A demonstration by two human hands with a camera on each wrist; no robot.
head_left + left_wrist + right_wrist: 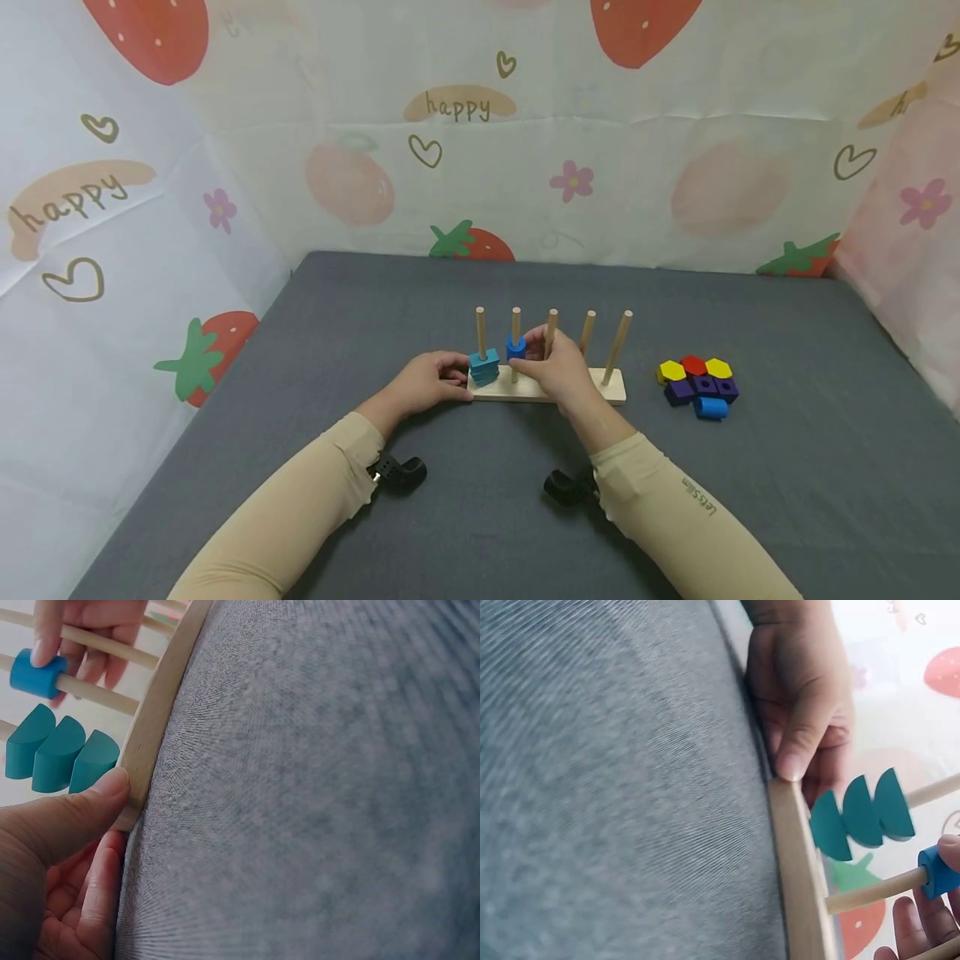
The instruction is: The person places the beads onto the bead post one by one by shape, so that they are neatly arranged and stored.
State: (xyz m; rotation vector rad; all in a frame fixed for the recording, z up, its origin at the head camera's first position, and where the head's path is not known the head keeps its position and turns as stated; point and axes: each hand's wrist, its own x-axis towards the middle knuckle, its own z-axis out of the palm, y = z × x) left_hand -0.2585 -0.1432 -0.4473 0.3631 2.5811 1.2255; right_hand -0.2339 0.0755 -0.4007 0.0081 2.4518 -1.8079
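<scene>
A wooden peg board with several upright pegs sits on the grey cloth. My left hand holds its left end, thumb against the edge of the base and fingers behind. Three teal half-round blocks are stacked on the leftmost peg, right beside that hand. On the second peg, partway up, is a blue cylinder; the peg shows above and below it. My right hand pinches this cylinder between thumb and fingers, reaching around the third peg.
Right of the board lies a group of loose blocks: yellow hexagons, a red hexagon, dark purple blocks and a blue cylinder on its side. Patterned cloth hangs behind and beside the table.
</scene>
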